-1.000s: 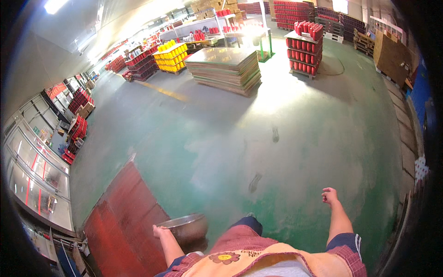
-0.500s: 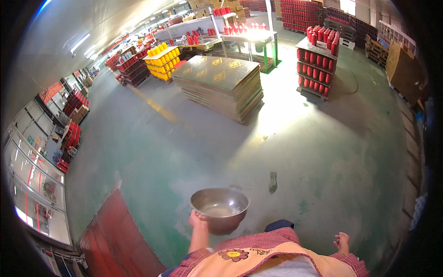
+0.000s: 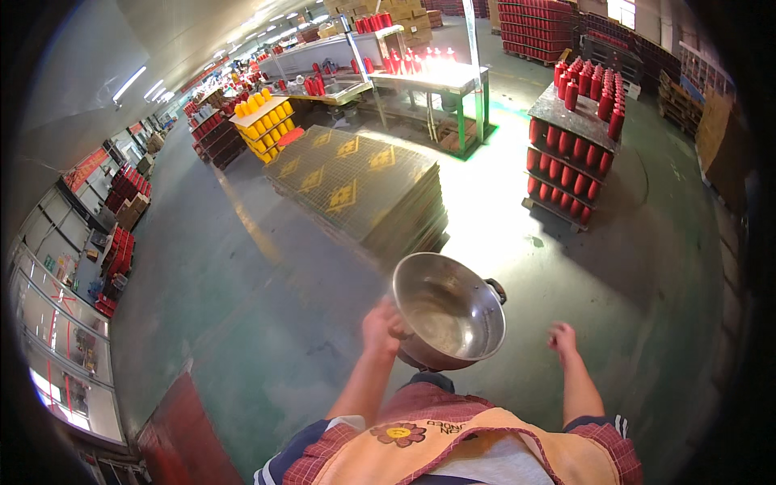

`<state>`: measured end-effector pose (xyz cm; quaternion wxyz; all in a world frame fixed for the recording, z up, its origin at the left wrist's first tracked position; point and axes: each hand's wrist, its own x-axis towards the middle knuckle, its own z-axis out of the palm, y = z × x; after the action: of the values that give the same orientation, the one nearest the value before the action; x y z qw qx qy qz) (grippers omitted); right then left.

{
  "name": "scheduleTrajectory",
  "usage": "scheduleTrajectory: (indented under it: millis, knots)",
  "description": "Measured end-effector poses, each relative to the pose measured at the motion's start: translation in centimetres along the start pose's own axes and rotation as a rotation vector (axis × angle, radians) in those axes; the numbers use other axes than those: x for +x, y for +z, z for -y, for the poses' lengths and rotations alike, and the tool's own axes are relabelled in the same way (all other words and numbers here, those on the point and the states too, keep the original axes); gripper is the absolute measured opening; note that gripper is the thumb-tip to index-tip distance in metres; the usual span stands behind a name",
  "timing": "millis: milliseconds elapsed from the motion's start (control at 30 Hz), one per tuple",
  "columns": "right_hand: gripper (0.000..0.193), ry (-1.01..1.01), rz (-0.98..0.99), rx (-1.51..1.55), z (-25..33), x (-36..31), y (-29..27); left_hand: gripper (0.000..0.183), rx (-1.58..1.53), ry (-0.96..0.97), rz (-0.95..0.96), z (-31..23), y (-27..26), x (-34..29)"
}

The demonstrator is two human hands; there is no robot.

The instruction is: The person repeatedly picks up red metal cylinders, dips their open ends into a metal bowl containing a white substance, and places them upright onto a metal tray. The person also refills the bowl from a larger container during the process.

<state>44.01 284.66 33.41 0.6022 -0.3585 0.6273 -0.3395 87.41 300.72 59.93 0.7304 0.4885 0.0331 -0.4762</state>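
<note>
A shiny metal pot (image 3: pixel 443 317) with a wide round mouth hangs in front of my body, tilted so that its inside faces me. I see a little light shine on its bottom and nothing lying in it. My left hand (image 3: pixel 383 327) is closed on the pot's left side, where its fingers cover the grip. On the opposite side a dark loop handle (image 3: pixel 496 291) sticks out, untouched. Away to the right of the pot my right hand (image 3: pixel 561 335) is held in the air, fingers curled in, with nothing visible in it.
Ahead stands a stack of flat boards (image 3: pixel 356 174). To the right of it is a pallet stack of red bottles (image 3: pixel 566 141); yellow bottles (image 3: pixel 265 121) stand farther left. A workbench (image 3: pixel 436 79) stands behind, and a red panel (image 3: pixel 184 432) lies at lower left.
The pot has risen and swung right in my left hand, tipping its mouth toward me. My right hand has come up and forward. The board stack and red bottles appear nearer.
</note>
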Motion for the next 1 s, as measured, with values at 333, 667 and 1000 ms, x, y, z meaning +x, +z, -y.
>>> scheduleTrajectory:
  millis: [333,667,1000]
  knots:
    - [0.031,-0.040,-0.214,-0.145,20.3,30.0,4.4,0.020,0.032,-0.127,0.185,3.1,26.9,32.0]
    - [0.022,-0.231,-0.577,0.170,30.6,49.5,-6.8,0.024,0.174,-0.102,0.078,3.6,53.2,59.0]
    - [0.021,-0.607,-0.283,0.107,59.6,75.9,6.2,0.011,0.103,-0.023,-0.013,4.2,69.8,80.1]
